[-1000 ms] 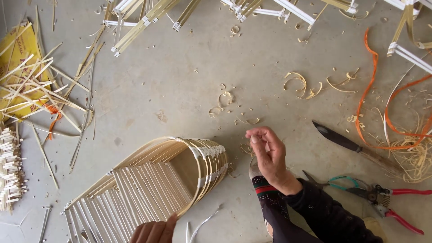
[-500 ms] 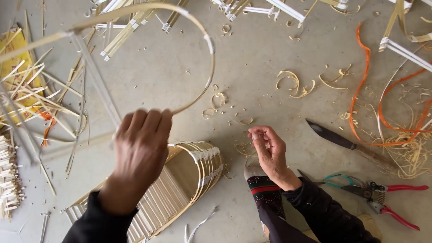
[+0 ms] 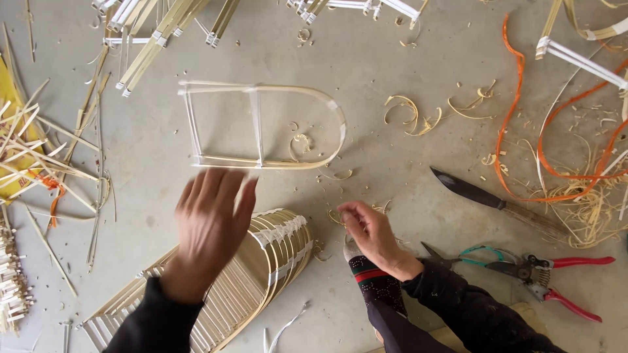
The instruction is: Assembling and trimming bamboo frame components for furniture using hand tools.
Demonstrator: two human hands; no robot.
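A bent bamboo frame (image 3: 261, 124), arch-shaped with cross bars, lies on the concrete floor just beyond my left hand (image 3: 209, 225). That hand hovers open above a stack of similar bamboo frames (image 3: 261, 261), fingers spread, holding nothing. My right hand (image 3: 373, 235) rests by my sock-covered foot (image 3: 366, 278), its fingers pinched together near small bamboo shavings; whether it grips anything is too small to tell.
A dark-bladed knife (image 3: 484, 196) and red-handled pruning shears (image 3: 523, 268) lie to the right. Orange strapping (image 3: 523, 137), curled shavings (image 3: 412, 114), bundles of bamboo strips (image 3: 157, 39) and loose sticks (image 3: 46, 157) lie scattered around.
My left hand lifted one bent frame off the stack, swung it up and let it go; it now lies on the floor ahead. My right hand stayed in place.
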